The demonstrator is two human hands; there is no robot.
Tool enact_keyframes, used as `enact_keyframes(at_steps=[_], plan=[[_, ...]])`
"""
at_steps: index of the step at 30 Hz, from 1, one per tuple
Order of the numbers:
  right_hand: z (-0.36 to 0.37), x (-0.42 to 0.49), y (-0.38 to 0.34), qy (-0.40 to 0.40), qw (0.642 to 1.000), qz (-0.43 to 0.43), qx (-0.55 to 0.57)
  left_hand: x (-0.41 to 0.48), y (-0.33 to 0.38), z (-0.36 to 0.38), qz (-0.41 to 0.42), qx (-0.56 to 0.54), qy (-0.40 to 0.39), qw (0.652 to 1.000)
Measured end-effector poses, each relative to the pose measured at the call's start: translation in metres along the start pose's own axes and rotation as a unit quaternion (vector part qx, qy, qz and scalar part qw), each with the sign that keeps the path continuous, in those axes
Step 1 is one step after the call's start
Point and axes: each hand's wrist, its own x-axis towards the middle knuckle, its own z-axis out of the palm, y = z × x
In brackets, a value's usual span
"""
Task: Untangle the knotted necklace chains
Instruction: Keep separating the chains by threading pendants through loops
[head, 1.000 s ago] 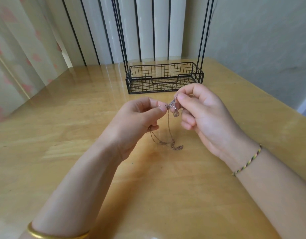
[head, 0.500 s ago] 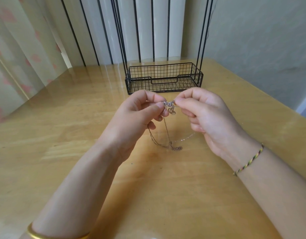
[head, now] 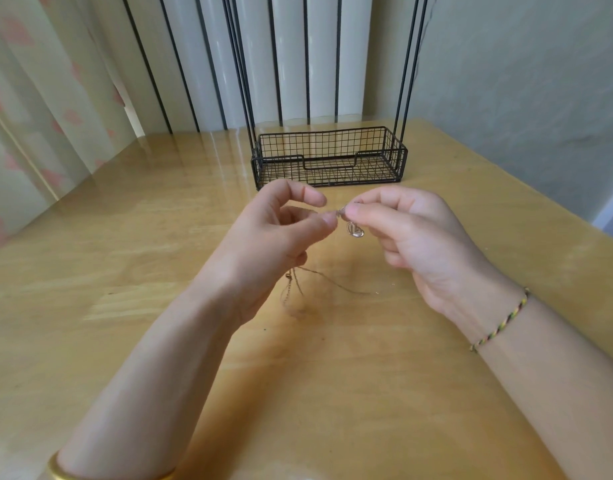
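With left hand (head: 274,237) and right hand (head: 414,237) each pinching the knotted chains (head: 339,212) above the table (head: 125,271), a hard outward pull could have tightened the knot or snapped a link.

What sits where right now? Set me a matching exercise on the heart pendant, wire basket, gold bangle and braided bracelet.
Things: 1 heart pendant; 2 wire basket; 3 gold bangle; 4 braided bracelet.
Places: A right wrist; B far end of the table; C hanging just below the fingertips of the right hand; D left forearm.
Pairs: 1-C, 2-B, 3-D, 4-A.
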Motion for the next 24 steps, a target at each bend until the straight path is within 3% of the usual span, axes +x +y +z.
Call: enact_keyframes(at_steps=[9,19,24], plan=[[-0.0003,0.0000,-0.0003,0.001,1.000,0.002,0.000,0.0009,-0.0020,0.0002,0.050,0.085,0.051,0.994],[0.0007,0.0014,0.0027,0.003,0.999,0.029,-0.024,0.0004,0.0003,0.0043,0.012,-0.013,0.050,0.999],[0.0029,0.0018,0.0061,0.005,0.998,0.053,0.020,-0.0002,0.0002,0.0077,0.021,-0.066,0.042,0.997]])
